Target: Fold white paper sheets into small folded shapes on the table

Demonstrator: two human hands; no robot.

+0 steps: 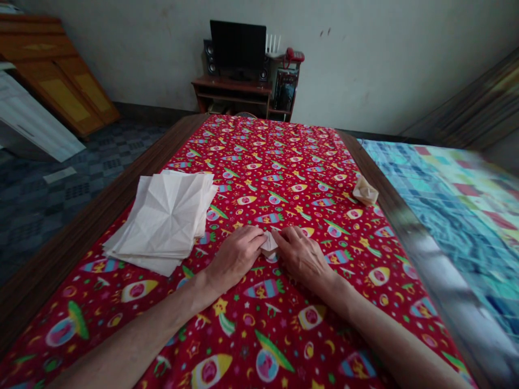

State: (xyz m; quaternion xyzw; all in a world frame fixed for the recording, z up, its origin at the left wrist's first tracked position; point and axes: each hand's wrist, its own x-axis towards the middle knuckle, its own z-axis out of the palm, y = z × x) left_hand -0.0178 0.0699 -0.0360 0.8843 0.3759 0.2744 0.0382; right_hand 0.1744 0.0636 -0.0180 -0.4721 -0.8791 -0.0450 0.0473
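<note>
Between my two hands, low over the red patterned cloth (279,324), is a small piece of folded white paper (269,246). My left hand (239,253) pinches its left side, the fingers closed. From the right, my right hand (302,254) has its fingers closed on the paper's other side. The fingers hide part of the folds. To the left of my hands lies a stack of white paper sheets (170,213); the top sheet carries creases that fan out from its centre. A small folded paper piece (365,192) rests near the cloth's right edge.
The cloth covers a table with a dark wooden rim (162,148). Beyond it stands a small desk (233,86) with a monitor (238,48), speakers and a red telephone (294,55). A bed with a checked cover (441,216) is on the right, a wooden cabinet (60,70) on the left.
</note>
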